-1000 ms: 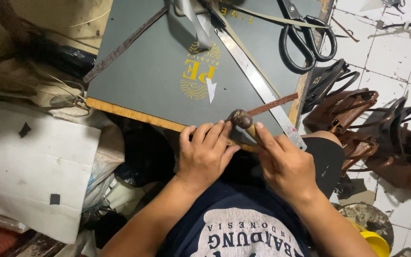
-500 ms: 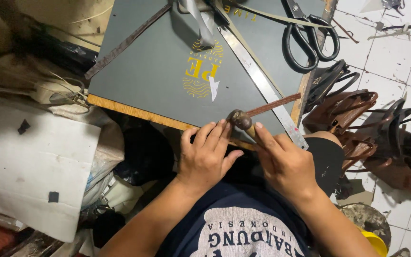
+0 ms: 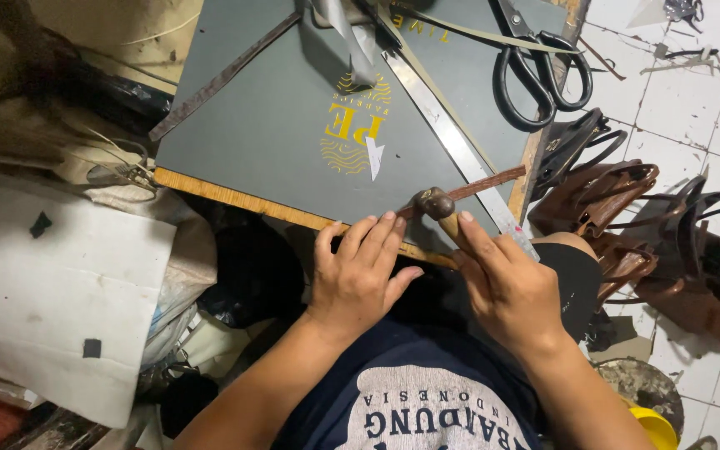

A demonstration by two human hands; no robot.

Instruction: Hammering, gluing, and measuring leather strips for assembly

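Hammer gripped in right hand, left hand fingers pinning strap

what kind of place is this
Likely a small leather-goods workshop: a grey cutting board with scissors and a steel ruler, and brown bags piled on the tiled floor.

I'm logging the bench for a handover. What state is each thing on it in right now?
left hand: fingertips pressing the strap at the board edge
right hand: gripping the hammer handle
hammer: head resting on the strap
brown strap: lying flat across the ruler
steel ruler: lying diagonal on the board
scissors: untouched, blades hidden
grey board: lying flat
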